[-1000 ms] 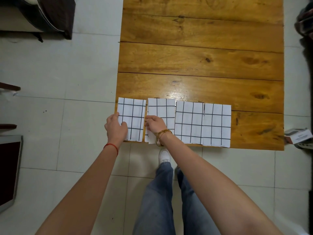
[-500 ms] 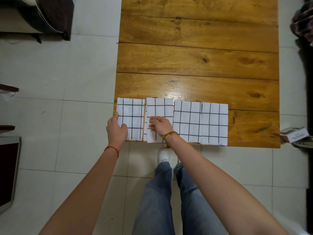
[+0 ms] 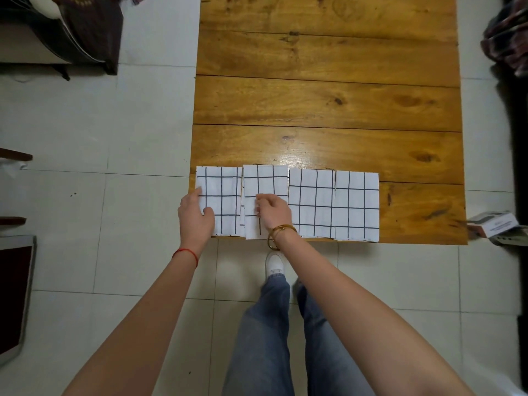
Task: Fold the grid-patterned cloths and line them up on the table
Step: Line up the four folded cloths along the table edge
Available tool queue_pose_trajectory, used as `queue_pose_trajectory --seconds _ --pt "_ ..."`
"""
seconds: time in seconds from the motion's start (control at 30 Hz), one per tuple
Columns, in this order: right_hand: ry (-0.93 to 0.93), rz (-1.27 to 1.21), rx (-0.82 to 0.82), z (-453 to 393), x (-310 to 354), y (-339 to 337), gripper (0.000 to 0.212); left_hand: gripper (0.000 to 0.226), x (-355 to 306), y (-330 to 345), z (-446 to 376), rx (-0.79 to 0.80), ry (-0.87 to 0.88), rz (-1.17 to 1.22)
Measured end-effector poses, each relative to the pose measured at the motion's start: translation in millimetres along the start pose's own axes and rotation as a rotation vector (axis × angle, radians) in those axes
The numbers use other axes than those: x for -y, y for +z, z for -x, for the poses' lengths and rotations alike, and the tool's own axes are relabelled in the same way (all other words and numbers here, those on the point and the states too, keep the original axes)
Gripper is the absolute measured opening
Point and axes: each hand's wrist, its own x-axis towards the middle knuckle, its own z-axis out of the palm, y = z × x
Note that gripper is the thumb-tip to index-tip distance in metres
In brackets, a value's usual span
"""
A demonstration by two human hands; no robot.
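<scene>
Several folded white cloths with black grid lines lie side by side in a row along the near edge of the wooden table (image 3: 328,104). My left hand (image 3: 195,215) rests on the left edge of the leftmost cloth (image 3: 224,192), thumb on top of it. My right hand (image 3: 274,211) lies on the second cloth (image 3: 265,181), fingers bent and pressing on it. That cloth sits slightly askew and its near edge hangs a little past the table edge. Two more cloths (image 3: 310,201) (image 3: 357,204) lie flat to the right, untouched.
A small white box (image 3: 495,224) lies on the tiled floor by the table's near right corner. Dark furniture (image 3: 85,32) stands at the upper left, a dark framed panel (image 3: 11,292) at the left edge. My legs and a white shoe (image 3: 274,264) are below the table edge.
My right hand has slid a little farther up the second cloth. My left hand has stayed at the leftmost cloth's left edge. The camera view has shifted slightly.
</scene>
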Motion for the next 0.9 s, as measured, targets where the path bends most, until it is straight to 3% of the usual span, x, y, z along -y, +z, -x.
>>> queue_pose_trajectory --seconds 0.1,0.17,0.33,0.57,0.73,0.9 --pt "-0.056 0.013 -0.218 4 -3 -27 0.031 0.049 -18 11 17 0.033 0.099 -0.002" --pt "-0.062 0.031 -0.271 3 -8 -38 0.034 0.048 -27 22 23 0.085 0.113 0.017" --pt "0.01 0.108 -0.162 -2 -13 -47 0.038 0.049 -36 44 23 0.213 -0.023 0.062" --pt "0.019 0.122 -0.092 -7 -12 -51 0.038 0.05 -33 45 22 0.255 -0.041 0.043" --pt "0.01 -0.01 -0.316 -9 -18 -75 0.032 0.047 -55 50 35 0.193 0.088 0.068" --pt "-0.028 0.032 -0.513 -11 -25 -110 0.034 0.046 -89 85 59 0.355 0.125 0.151"
